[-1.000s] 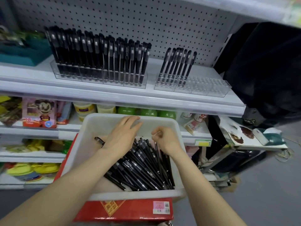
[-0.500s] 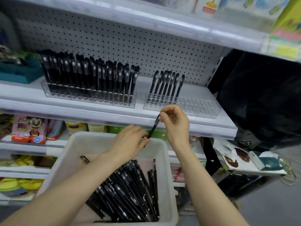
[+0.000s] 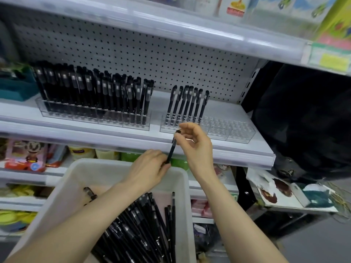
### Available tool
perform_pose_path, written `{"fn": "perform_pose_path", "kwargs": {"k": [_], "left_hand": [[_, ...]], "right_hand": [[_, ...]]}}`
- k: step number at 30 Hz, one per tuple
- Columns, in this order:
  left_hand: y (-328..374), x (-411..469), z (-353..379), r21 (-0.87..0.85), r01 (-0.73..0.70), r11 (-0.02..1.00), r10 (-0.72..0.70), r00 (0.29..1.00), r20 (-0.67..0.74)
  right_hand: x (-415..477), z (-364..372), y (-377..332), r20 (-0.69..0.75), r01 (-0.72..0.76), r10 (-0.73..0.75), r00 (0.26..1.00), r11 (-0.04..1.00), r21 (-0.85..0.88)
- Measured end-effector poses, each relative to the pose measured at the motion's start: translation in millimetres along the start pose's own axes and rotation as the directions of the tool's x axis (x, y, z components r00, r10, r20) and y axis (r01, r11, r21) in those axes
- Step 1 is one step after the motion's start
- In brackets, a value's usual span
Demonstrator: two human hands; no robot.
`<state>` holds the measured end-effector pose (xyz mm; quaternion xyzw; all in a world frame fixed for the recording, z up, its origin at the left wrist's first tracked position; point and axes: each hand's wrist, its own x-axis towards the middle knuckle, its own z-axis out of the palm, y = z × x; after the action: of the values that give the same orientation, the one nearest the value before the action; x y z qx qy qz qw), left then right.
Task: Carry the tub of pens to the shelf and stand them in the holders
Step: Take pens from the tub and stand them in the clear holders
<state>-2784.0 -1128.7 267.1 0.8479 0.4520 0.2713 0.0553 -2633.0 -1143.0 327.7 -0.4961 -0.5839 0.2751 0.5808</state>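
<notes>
over the tub: left hand, right hand pinch one pen
step: filling holder, 1 o'clock
next: seat it upright

Teal bin far left; cartoon packet lower left; black cloth right; pegboard behind.

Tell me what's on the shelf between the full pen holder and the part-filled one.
Only bare white shelf separates the full holder from the part-filled holder in the head view.
</notes>
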Motion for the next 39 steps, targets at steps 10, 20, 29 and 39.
{"fn": "perform_pose_path", "kwargs": {"k": [10,20,29,39], "left_hand": [[10,28,-25,0.050,-0.084,0.995,0.087,0.993,-0.074],[6,90,-32,0.299,-0.129,0.945,0.177,0.974,-0.140],[2,90,-22,0.279,-0.110,0.954,0.167,0.968,-0.190],[1,74,-29,0.278,-0.126,0.952,0.172,0.974,-0.146]], "right_hand": [[21,-29,-7,-0.024,-0.038,0.037,0.999,0.999,-0.026],[97,-95,-38,-0.321,0.046,-0.134,0.938,0.963,-0.267],[113,-78,4,-0.162,-0.066,0.006,0.987,0.926,-0.372],[97,-71,9,-0.151,-0.091,0.008,0.988,0.828,-0.553]]}}
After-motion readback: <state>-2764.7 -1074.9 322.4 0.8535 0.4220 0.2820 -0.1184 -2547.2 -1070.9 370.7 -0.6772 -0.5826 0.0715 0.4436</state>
